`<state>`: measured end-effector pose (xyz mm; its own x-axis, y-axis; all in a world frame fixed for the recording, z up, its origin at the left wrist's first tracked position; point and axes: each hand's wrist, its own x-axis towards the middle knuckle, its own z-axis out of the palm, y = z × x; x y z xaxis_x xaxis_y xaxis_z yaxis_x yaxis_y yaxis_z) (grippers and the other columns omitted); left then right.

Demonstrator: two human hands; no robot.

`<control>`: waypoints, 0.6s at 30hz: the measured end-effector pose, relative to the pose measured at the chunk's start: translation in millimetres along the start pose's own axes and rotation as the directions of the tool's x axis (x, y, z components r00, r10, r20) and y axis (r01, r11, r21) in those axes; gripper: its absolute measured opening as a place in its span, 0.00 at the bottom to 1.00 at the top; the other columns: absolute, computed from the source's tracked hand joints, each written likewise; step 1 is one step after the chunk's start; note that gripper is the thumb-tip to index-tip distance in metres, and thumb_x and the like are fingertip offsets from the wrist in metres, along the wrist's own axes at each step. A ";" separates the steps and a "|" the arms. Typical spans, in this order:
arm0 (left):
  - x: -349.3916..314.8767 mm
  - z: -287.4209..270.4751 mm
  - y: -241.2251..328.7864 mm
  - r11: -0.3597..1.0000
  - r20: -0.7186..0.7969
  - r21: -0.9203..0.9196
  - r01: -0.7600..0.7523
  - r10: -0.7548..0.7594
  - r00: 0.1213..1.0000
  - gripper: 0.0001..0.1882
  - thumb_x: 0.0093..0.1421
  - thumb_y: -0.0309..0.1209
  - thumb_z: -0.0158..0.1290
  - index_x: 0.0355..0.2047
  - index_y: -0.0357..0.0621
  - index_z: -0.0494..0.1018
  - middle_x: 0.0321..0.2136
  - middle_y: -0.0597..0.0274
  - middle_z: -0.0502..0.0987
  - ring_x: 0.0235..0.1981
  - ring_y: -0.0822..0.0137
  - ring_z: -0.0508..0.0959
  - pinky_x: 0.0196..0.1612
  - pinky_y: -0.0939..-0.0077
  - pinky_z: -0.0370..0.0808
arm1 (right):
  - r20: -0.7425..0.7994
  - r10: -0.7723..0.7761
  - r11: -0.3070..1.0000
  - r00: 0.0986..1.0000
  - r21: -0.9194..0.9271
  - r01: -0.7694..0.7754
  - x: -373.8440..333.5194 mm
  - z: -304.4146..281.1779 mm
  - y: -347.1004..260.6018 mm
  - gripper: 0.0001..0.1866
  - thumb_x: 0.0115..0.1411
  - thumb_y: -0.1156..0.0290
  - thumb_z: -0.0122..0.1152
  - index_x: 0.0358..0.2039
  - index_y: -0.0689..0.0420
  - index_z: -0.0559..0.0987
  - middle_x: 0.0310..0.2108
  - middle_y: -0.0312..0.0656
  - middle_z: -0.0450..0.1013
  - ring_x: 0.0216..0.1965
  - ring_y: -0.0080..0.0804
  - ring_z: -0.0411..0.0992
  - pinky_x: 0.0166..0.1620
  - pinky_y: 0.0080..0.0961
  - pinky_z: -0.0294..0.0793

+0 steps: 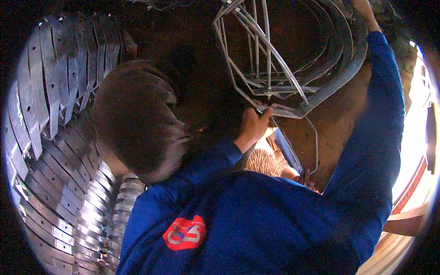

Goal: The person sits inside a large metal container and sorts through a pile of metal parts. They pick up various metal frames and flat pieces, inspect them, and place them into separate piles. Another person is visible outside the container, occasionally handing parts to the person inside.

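Note:
My left hand [255,127] reaches forward at the centre. Its thumb and fingers are closed on the near corner of a loose coil of pale metal strip [286,111], bent into angular loops. A thicker grey curved band [337,87] forms the coil's right side. My right arm stretches far forward along the right. At the top edge shows part of my right hand [364,10], near the coil's far side; its fingers are cut off from view. Both sleeves are blue.
Overlapping rows of flat metal strips with holes [52,78] line the left side. Beside my left arm is a rounded dark brown shape [133,114] I cannot make out. Below my left hand lie a ridged tan thing [266,161] and a bluish bar [288,149]. Brown ground [341,121] spreads beneath the coil.

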<state>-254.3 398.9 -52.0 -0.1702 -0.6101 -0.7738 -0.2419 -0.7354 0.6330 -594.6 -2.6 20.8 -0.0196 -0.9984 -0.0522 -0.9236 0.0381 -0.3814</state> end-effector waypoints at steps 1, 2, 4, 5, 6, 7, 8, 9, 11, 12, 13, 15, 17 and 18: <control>3.4 -3.8 1.4 0.999 0.010 -0.025 -0.026 0.026 1.000 0.19 0.59 0.39 0.56 0.43 0.35 0.75 0.37 0.45 0.80 0.40 0.49 0.79 0.46 0.58 0.72 | -0.028 -0.003 0.999 1.000 -0.039 0.002 5.2 7.1 2.1 0.12 0.53 0.64 0.63 0.27 0.61 0.82 0.17 0.38 0.74 0.21 0.24 0.71 0.26 0.28 0.71; 6.3 -8.1 2.1 0.998 0.020 -0.049 -0.050 0.051 0.998 0.20 0.59 0.40 0.56 0.43 0.36 0.75 0.37 0.45 0.80 0.40 0.48 0.79 0.46 0.59 0.72 | -0.056 -0.005 0.997 0.998 -0.078 0.001 9.4 14.0 4.7 0.11 0.52 0.64 0.63 0.27 0.61 0.82 0.18 0.41 0.75 0.21 0.28 0.73 0.28 0.29 0.73; 9.8 -12.5 5.1 0.997 0.080 0.007 -0.073 0.072 0.994 0.22 0.58 0.43 0.57 0.43 0.36 0.75 0.39 0.42 0.78 0.43 0.46 0.78 0.46 0.59 0.72 | -0.163 -0.217 0.939 0.963 -0.304 0.160 23.9 11.3 77.5 0.12 0.51 0.64 0.63 0.27 0.61 0.82 0.22 0.47 0.76 0.25 0.39 0.75 0.31 0.34 0.74; 13.5 -12.5 2.6 0.996 0.056 0.065 -0.056 0.052 0.997 0.24 0.57 0.45 0.58 0.43 0.36 0.75 0.41 0.38 0.77 0.44 0.44 0.77 0.46 0.58 0.72 | -0.179 -0.350 0.879 0.919 -0.402 0.256 29.8 17.2 77.0 0.12 0.50 0.64 0.63 0.27 0.61 0.82 0.24 0.50 0.77 0.27 0.44 0.76 0.33 0.36 0.74; 16.8 -13.0 -0.2 0.992 0.034 0.123 -0.038 0.034 0.999 0.25 0.56 0.46 0.58 0.42 0.35 0.75 0.43 0.35 0.75 0.46 0.42 0.76 0.46 0.57 0.72 | -0.183 -0.318 0.892 0.930 -0.391 0.228 28.3 23.0 79.2 0.12 0.50 0.63 0.63 0.27 0.60 0.82 0.26 0.51 0.77 0.30 0.48 0.75 0.36 0.38 0.74; 18.8 -15.5 -1.6 0.993 0.030 0.098 -0.069 0.066 0.997 0.27 0.56 0.48 0.58 0.44 0.34 0.74 0.44 0.35 0.75 0.47 0.42 0.75 0.48 0.58 0.71 | -0.172 -0.307 0.905 0.936 -0.358 0.231 24.1 42.9 29.7 0.13 0.50 0.63 0.62 0.28 0.60 0.82 0.29 0.53 0.77 0.33 0.51 0.74 0.39 0.40 0.73; 19.6 -19.9 1.9 0.989 0.071 0.086 -0.123 0.117 0.991 0.29 0.56 0.49 0.58 0.45 0.33 0.74 0.44 0.35 0.75 0.47 0.43 0.75 0.49 0.59 0.71 | -0.178 -0.265 0.916 0.948 -0.353 0.190 9.4 39.6 9.6 0.13 0.50 0.62 0.62 0.28 0.60 0.82 0.31 0.54 0.77 0.36 0.54 0.74 0.41 0.41 0.73; 20.1 -25.0 5.2 0.982 0.114 0.073 -0.176 0.167 0.979 0.31 0.56 0.50 0.58 0.46 0.31 0.73 0.45 0.35 0.75 0.48 0.43 0.75 0.51 0.60 0.70 | -0.198 -0.381 0.803 0.903 -0.555 0.217 8.2 50.9 26.6 0.13 0.52 0.62 0.60 0.30 0.59 0.82 0.32 0.53 0.77 0.37 0.51 0.74 0.44 0.43 0.71; 19.7 -38.6 31.0 0.987 0.191 0.112 -0.117 0.094 0.977 0.34 0.56 0.52 0.58 0.48 0.31 0.71 0.47 0.35 0.74 0.51 0.43 0.74 0.53 0.61 0.69 | -0.143 -0.273 0.654 0.951 -0.753 0.074 4.3 45.8 59.5 0.13 0.53 0.63 0.60 0.31 0.60 0.81 0.34 0.53 0.76 0.38 0.50 0.74 0.44 0.45 0.70; 17.2 -47.0 37.9 0.989 0.221 0.130 -0.075 0.045 0.974 0.35 0.56 0.53 0.57 0.49 0.31 0.71 0.48 0.36 0.73 0.52 0.44 0.73 0.54 0.62 0.68 | -0.110 -0.210 0.558 0.972 -0.829 0.026 -3.9 45.4 64.8 0.12 0.54 0.64 0.59 0.31 0.60 0.81 0.34 0.53 0.76 0.39 0.50 0.74 0.44 0.46 0.70; 25.9 -53.4 16.3 0.984 0.104 0.159 -0.080 0.064 0.993 0.36 0.56 0.53 0.57 0.50 0.30 0.70 0.49 0.37 0.73 0.52 0.45 0.73 0.55 0.62 0.68 | -0.176 -0.192 0.635 0.965 -0.772 -0.015 -13.1 47.5 31.5 0.14 0.55 0.62 0.59 0.34 0.60 0.80 0.36 0.53 0.76 0.40 0.49 0.74 0.45 0.45 0.70; 52.4 -63.4 -27.5 0.986 -0.066 0.132 -0.098 0.107 0.992 0.36 0.58 0.53 0.55 0.52 0.30 0.68 0.51 0.41 0.72 0.53 0.49 0.72 0.55 0.63 0.68 | -0.323 -0.139 0.953 0.936 -0.301 0.038 -71.8 56.4 -37.6 0.18 0.57 0.59 0.59 0.40 0.60 0.77 0.39 0.54 0.75 0.42 0.48 0.73 0.46 0.42 0.70; 64.9 -79.0 -11.1 0.989 -0.167 -0.065 -0.133 0.121 0.979 0.36 0.60 0.53 0.53 0.53 0.29 0.67 0.52 0.45 0.72 0.52 0.54 0.72 0.54 0.65 0.69 | -0.237 -0.086 0.985 0.968 0.128 0.119 -131.7 79.7 -99.0 0.22 0.59 0.55 0.59 0.46 0.60 0.75 0.42 0.54 0.75 0.45 0.47 0.73 0.48 0.40 0.70; 58.4 -80.5 15.0 0.968 -0.154 -0.204 -0.146 0.115 0.981 0.36 0.61 0.53 0.53 0.53 0.29 0.67 0.52 0.47 0.72 0.51 0.57 0.73 0.53 0.65 0.69 | -0.121 -0.025 0.971 0.992 0.234 0.053 -170.9 87.3 -115.0 0.25 0.60 0.54 0.58 0.49 0.60 0.74 0.44 0.54 0.74 0.46 0.46 0.73 0.48 0.38 0.70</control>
<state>-191.0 328.5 -86.0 -0.0475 -0.7288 -0.6831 -0.0146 -0.6832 0.7300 -451.6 167.2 -7.0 -0.0426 -0.9967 0.0696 -0.8080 -0.0066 -0.5891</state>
